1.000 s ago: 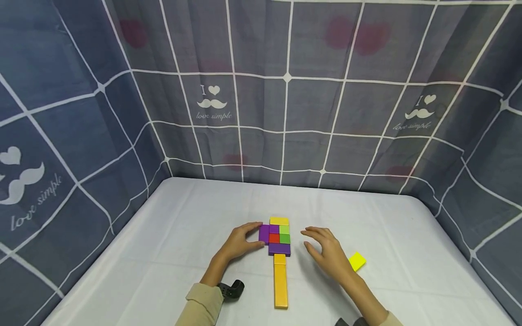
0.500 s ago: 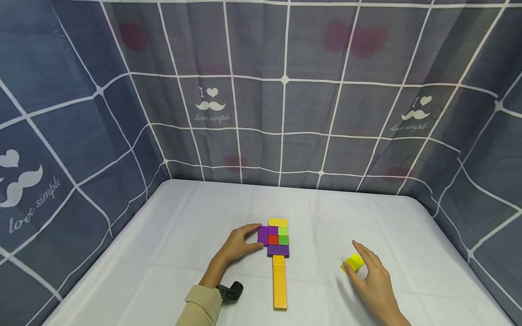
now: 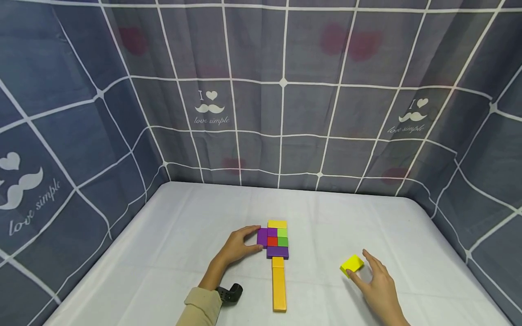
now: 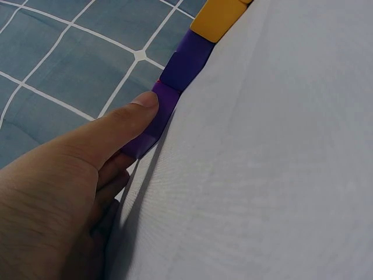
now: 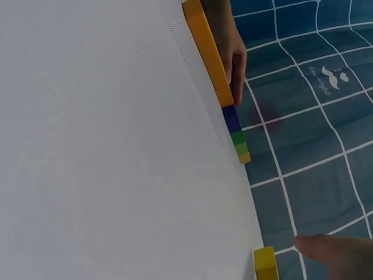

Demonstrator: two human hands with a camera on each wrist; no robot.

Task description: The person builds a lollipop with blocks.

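Observation:
My left hand [image 3: 237, 245] pinches the purple block [image 3: 262, 237] at the left of a flat block pattern, index finger at its far end and thumb at its near end. In the left wrist view the thumb lies on that purple block [image 4: 152, 125]; the other fingers are partly hidden behind. The right hand [image 3: 379, 285] hovers beside a loose yellow block [image 3: 352, 264], its thumb close to the block's near edge and its fingers off to the right. From the right wrist, a gap shows between the yellow block [image 5: 266, 263] and the visible digit.
Joined to the purple block are a yellow block [image 3: 277, 224], small purple, light green, red and green pieces, and a dark purple bar [image 3: 277, 252]. An orange strip [image 3: 279, 289] runs toward me below. White cloth [image 3: 195, 203] covers the table; a checked curtain [image 3: 261, 104] surrounds it.
My right hand has moved right and toward me, from beside the pattern to the loose yellow block, which has shifted slightly left. The left hand has stayed on the purple block.

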